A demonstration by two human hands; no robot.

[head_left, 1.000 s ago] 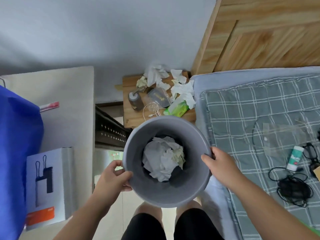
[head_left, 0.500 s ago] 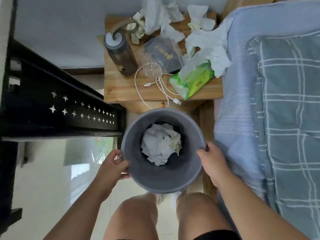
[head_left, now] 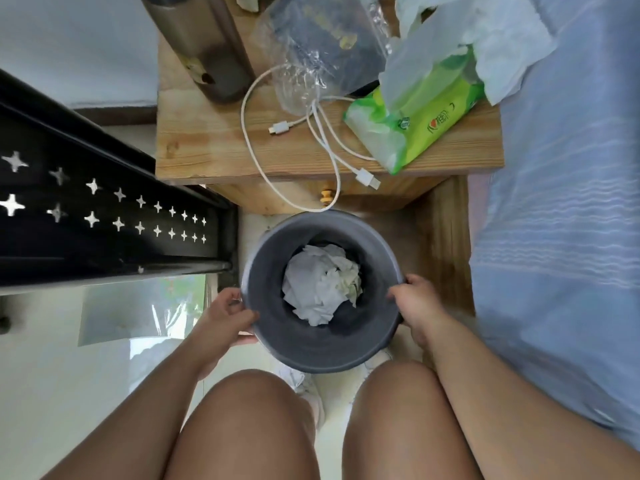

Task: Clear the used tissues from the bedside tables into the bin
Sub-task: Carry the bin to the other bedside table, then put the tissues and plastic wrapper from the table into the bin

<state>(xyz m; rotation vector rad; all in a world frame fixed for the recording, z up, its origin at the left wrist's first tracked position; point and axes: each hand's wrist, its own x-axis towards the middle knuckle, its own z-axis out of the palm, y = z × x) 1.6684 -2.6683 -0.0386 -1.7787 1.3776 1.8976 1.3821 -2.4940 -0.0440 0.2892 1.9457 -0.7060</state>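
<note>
A grey round bin (head_left: 277,344) sits low between my knees, just in front of the wooden bedside table (head_left: 214,157). Crumpled white tissues (head_left: 320,289) lie inside it. My left hand (head_left: 221,315) grips the bin's left rim and my right hand (head_left: 417,301) grips its right rim. More used tissues (head_left: 498,39) are heaped at the table's far right corner, partly over a green tissue pack (head_left: 419,123).
On the table stand a dark bottle (head_left: 204,43), a clear plastic bag (head_left: 322,46) and a white charging cable (head_left: 325,147) that hangs over the front edge. A black metal rack (head_left: 86,209) is on the left, the blue-sheeted bed (head_left: 561,202) on the right.
The bin has gone down from chest height to near the floor in front of the bedside table. I have crouched and the view has closed in on the table. Both hands stayed on the rim.
</note>
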